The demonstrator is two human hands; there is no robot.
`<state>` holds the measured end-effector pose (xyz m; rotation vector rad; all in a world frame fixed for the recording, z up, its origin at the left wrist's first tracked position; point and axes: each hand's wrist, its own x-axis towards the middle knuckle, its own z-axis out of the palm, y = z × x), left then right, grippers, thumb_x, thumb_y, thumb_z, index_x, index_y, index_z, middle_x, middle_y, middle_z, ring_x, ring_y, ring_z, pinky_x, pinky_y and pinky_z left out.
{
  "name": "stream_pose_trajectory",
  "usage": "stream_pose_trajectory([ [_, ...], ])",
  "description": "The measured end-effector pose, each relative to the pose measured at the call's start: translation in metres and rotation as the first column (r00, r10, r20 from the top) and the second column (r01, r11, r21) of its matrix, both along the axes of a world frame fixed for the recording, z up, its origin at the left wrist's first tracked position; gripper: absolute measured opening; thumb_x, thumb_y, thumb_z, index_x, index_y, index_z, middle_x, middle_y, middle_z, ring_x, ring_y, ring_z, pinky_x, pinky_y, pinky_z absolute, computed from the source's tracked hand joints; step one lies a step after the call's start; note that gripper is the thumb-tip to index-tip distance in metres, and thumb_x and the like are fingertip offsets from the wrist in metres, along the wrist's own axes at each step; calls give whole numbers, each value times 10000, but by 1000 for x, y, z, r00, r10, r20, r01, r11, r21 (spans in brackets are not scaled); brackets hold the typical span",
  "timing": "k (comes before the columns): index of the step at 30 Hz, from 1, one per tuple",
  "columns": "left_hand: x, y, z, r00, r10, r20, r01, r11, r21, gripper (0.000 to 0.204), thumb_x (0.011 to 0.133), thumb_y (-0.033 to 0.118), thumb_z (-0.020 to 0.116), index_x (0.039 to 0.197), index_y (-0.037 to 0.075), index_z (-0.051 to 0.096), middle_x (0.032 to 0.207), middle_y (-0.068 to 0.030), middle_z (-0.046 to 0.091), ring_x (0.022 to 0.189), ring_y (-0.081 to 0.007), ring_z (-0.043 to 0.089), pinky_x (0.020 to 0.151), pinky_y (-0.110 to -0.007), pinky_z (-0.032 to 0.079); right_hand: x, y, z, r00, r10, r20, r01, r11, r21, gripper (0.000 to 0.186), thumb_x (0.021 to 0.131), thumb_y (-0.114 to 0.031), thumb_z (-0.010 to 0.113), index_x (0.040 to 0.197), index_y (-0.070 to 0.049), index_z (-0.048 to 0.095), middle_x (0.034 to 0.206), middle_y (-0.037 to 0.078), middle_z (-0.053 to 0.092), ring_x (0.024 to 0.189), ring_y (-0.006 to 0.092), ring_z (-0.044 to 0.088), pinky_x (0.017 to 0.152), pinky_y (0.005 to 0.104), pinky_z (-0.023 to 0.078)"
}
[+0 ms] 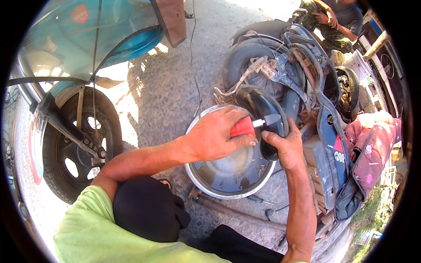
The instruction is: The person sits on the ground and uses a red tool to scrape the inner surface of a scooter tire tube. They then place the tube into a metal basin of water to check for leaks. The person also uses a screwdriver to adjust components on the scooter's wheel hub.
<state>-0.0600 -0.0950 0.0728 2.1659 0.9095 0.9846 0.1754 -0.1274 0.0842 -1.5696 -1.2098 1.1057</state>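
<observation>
My left hand (210, 133) is closed around a red bottle-like thing (242, 127) with a white neck and a grey pointed tip; its exact kind is unclear. That tip points right, over a shiny black inner tube (253, 97). With thumb on top, my right hand (287, 148) grips a bent stretch of this tube near its lower end. Both hands are above a round metal basin (232, 194) with dark liquid in it. Part of the basin's far rim is hidden by my left hand and the tube.
A grimy scooter (326, 118) lies on its side at right, its wheel (237, 65) beyond the basin. At left stands a vehicle's front wheel (55, 144). A wooden-looking bar (239, 214) and a screwdriver (259, 199) lie nearby. Another person (340, 26) is at the far right.
</observation>
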Motion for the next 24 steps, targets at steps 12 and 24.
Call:
stream_pose_trajectory([
  [12, 0, 9, -5, 995, 36, 93, -37, 999, 13, 603, 858, 412, 811, 1238, -10, 607, 1102, -216, 646, 1018, -432, 644, 875, -481, 533, 11, 3, -9, 975, -6, -222, -6, 999, -53, 698, 721, -140, 827, 1336, 71, 574, 1151, 130, 704, 1016, 193, 667, 954, 334, 510],
  [24, 7, 6, -35, 995, -6, 102, 7, 1000, -8, 618, 861, 384, 815, 1267, -25, 592, 1149, -221, 645, 1054, -426, 644, 904, -479, 528, 17, 4, -12, 945, 5, -328, -26, 998, -62, 638, 742, -131, 811, 1309, 57, 585, 1099, 101, 692, 964, 173, 656, 904, 319, 518],
])
